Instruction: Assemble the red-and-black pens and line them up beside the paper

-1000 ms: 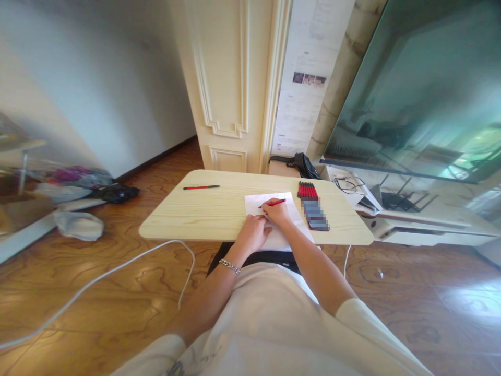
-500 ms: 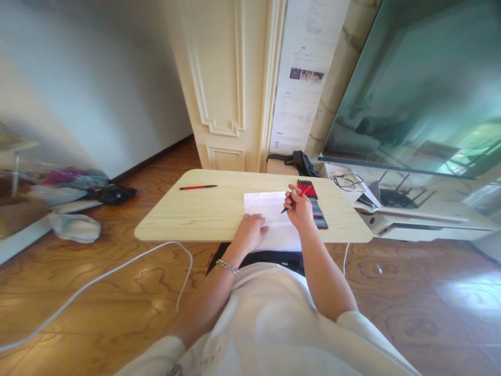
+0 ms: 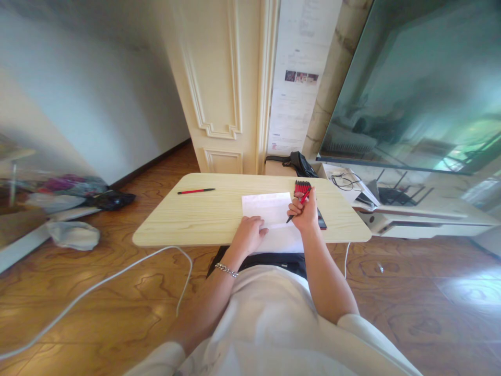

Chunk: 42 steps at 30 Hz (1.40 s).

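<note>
A white sheet of paper point(image 3: 266, 208) lies on a light wooden table point(image 3: 203, 214). My left hand point(image 3: 248, 235) rests on the paper's near left part, fingers curled loosely and flat. My right hand point(image 3: 304, 212) is lifted above the paper's right edge, shut on a red pen point(image 3: 300, 198) whose tip points down and left. Just behind that hand lies a row of several red pens point(image 3: 303, 185) on a dark case. A single red pen point(image 3: 195, 191) lies alone at the table's far left.
A white cable point(image 3: 117, 277) runs over the wooden floor at the left. Clothes and bags point(image 3: 74, 209) lie by the left wall. A black bag point(image 3: 299, 162) sits behind the table. A large glass screen point(image 3: 415, 89) and a low white shelf point(image 3: 422, 219) stand at the right.
My right hand has lifted the red pen off the paper and moved right, towards the row of pens. The left hand has stayed on the paper.
</note>
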Motion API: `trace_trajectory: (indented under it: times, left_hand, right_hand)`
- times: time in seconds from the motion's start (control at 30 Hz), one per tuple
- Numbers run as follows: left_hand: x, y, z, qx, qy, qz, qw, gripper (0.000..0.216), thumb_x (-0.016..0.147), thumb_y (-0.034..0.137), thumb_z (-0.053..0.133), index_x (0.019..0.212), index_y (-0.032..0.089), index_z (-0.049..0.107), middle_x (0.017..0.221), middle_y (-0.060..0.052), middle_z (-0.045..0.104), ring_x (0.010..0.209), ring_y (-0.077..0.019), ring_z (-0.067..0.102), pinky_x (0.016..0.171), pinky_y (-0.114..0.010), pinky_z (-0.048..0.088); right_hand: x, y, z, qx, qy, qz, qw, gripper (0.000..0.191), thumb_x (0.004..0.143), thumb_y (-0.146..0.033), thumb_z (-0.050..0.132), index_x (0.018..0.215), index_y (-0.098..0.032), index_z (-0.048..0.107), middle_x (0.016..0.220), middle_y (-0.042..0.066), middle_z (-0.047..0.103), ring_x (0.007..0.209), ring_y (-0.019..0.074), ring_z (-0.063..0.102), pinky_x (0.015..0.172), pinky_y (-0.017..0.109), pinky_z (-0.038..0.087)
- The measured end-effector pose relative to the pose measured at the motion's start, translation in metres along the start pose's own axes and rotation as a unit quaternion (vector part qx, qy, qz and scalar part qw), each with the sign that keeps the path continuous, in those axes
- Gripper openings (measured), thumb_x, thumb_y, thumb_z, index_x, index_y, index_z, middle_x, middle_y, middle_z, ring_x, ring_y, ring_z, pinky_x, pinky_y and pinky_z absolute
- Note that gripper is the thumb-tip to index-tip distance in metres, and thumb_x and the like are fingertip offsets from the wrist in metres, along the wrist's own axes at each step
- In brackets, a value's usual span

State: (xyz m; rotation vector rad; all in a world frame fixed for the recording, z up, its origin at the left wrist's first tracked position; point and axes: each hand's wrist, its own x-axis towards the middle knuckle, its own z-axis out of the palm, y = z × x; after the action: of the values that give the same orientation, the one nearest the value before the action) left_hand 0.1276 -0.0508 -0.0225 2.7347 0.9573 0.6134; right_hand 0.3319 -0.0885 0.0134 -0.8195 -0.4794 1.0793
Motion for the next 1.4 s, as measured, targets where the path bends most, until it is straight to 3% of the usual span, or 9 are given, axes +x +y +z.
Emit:
trace_trajectory:
  times: [0.17,0.33,0.43,0.6,0.7,0.83,1.0,1.2,1.4]
  left_hand:
    - [0.001,0.000,-0.001,0.001,0.006,0.002,1.000,0.014,0.087,0.027,0.056,0.086,0.019,0.067,0.099,-0.008,0.069,0.096,-0.0228,0.061,0.095,-0.035,0.040]
    - [0.001,-0.001,-0.001,-0.004,0.007,0.006,1.000,0.016,0.087,0.029,0.057,0.079,0.019,0.066,0.093,-0.007,0.069,0.090,-0.0229,0.062,0.091,-0.036,0.043]
    - [0.000,-0.001,0.001,-0.031,0.032,-0.010,0.999,0.017,0.087,0.029,0.057,0.093,0.019,0.069,0.100,-0.008,0.070,0.096,-0.0236,0.062,0.093,-0.036,0.044]
    - [-0.004,0.002,0.000,-0.130,0.048,-0.050,0.989,0.026,0.086,0.033,0.058,0.105,0.020,0.070,0.104,-0.007,0.071,0.089,-0.0207,0.064,0.088,-0.033,0.047]
    - [-0.005,0.005,-0.001,-0.226,0.044,-0.068,0.971,0.028,0.086,0.037,0.057,0.104,0.022,0.072,0.103,-0.005,0.072,0.083,-0.0189,0.065,0.083,-0.032,0.050]
    - [-0.001,0.010,0.000,-0.380,0.055,-0.082,0.920,0.035,0.083,0.043,0.060,0.108,0.021,0.071,0.102,-0.006,0.073,0.086,-0.0196,0.065,0.080,-0.030,0.050]
    - [0.008,0.015,-0.002,-0.575,0.097,-0.141,0.800,0.049,0.080,0.048,0.065,0.116,0.016,0.065,0.094,-0.010,0.072,0.072,-0.0150,0.062,0.062,-0.025,0.047]
    - [0.016,0.016,-0.007,-0.701,0.169,-0.207,0.661,0.037,0.070,0.047,0.075,0.087,0.015,0.070,0.086,-0.007,0.069,0.063,-0.0080,0.057,0.058,-0.020,0.043]
    - [0.016,0.017,-0.009,-0.746,0.152,-0.184,0.622,0.035,0.069,0.041,0.078,0.090,0.014,0.069,0.078,-0.004,0.066,0.066,-0.0074,0.057,0.062,-0.019,0.046]
  right_hand:
    - [0.001,0.001,0.004,0.030,0.004,-0.062,0.998,0.033,0.082,-0.059,0.057,0.094,-0.028,0.058,0.053,-0.009,0.041,0.040,0.0061,0.037,0.041,0.018,0.035]
    - [-0.002,0.001,0.005,0.061,-0.007,-0.088,0.994,0.013,0.083,-0.034,0.064,0.086,-0.024,0.056,0.075,-0.002,0.063,0.066,0.0099,0.061,0.062,0.024,0.051]
    - [-0.006,0.001,0.005,0.041,-0.008,-0.084,0.996,0.012,0.082,-0.031,0.066,0.084,-0.023,0.058,0.091,0.002,0.068,0.083,0.0129,0.065,0.071,0.027,0.053]
    - [-0.008,0.002,0.004,0.016,0.002,-0.123,0.992,0.013,0.078,-0.027,0.070,0.089,-0.023,0.065,0.072,-0.005,0.061,0.056,0.0042,0.055,0.055,0.016,0.048]
    - [-0.007,0.004,0.003,0.039,0.004,-0.128,0.991,0.016,0.073,-0.022,0.075,0.086,-0.021,0.065,0.069,-0.005,0.060,0.059,0.0048,0.057,0.058,0.016,0.052]
    - [-0.013,0.011,0.005,0.041,0.013,-0.105,0.994,0.023,0.064,-0.018,0.081,0.079,-0.018,0.064,0.074,-0.003,0.064,0.073,0.0091,0.066,0.066,0.016,0.056]
    - [-0.029,0.027,0.015,0.005,-0.011,-0.077,0.997,0.026,0.061,-0.022,0.084,0.076,-0.017,0.064,0.073,-0.002,0.066,0.071,0.0100,0.067,0.069,0.018,0.057]
    - [-0.044,0.040,0.018,-0.126,-0.044,-0.052,0.990,0.027,0.066,-0.032,0.081,0.081,-0.017,0.065,0.073,0.001,0.068,0.066,0.0113,0.065,0.063,0.021,0.053]
    - [-0.051,0.031,0.012,-0.309,-0.108,-0.067,0.943,0.029,0.073,-0.042,0.072,0.082,-0.015,0.068,0.071,0.004,0.069,0.060,0.0120,0.060,0.056,0.023,0.046]
